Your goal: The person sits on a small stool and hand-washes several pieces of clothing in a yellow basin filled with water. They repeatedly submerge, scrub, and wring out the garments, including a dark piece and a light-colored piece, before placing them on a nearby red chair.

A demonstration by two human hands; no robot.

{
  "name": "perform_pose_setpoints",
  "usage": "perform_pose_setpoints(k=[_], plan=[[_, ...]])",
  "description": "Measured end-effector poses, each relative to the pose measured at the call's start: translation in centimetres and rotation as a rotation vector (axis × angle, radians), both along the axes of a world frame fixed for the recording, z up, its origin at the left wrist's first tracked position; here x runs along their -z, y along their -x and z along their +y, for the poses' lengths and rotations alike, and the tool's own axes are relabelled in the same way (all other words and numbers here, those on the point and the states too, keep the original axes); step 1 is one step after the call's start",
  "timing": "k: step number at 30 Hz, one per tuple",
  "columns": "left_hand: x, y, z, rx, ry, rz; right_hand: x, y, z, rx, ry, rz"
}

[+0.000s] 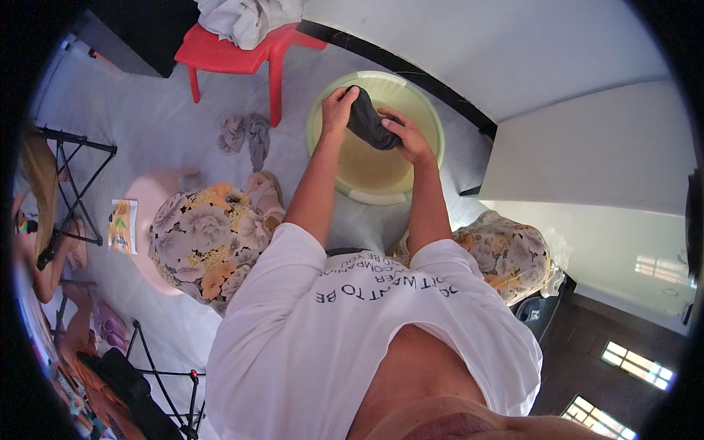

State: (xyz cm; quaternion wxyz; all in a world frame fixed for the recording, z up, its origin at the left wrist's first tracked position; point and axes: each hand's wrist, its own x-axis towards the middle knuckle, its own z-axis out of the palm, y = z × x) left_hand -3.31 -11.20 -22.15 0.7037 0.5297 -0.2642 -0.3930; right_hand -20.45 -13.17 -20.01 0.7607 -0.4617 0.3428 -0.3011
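Note:
A dark grey piece of cloth, sock-like in shape, is stretched between my two hands. My left hand pinches its upper end between thumb and fingers. The lower end is gripped by my right hand, with the thumb on top. Both hands are above a pale green plastic basin standing on the floor. Cloudy brownish water fills the lower part of the basin. Whether the cloth touches the water I cannot tell.
A red plastic stool bears white cloth. Two crumpled grey cloths lie on the floor. A pink plastic stool holds a printed packet. A white cabinet borders the right side. Folding stool frames and other people's legs are at left.

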Motion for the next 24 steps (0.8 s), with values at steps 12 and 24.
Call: perform_pose_setpoints(k=[12, 24], plan=[[-3.1, -0.4, -0.5, 0.101, 0.083, -0.389, -1.9, 0.7, -1.3, 0.244, 0.397, 0.074], [-2.5, -1.3, 0.3, 0.171, -0.158, -0.813, -0.5, 1.6, -2.5, 0.113, 0.557, 0.551]])
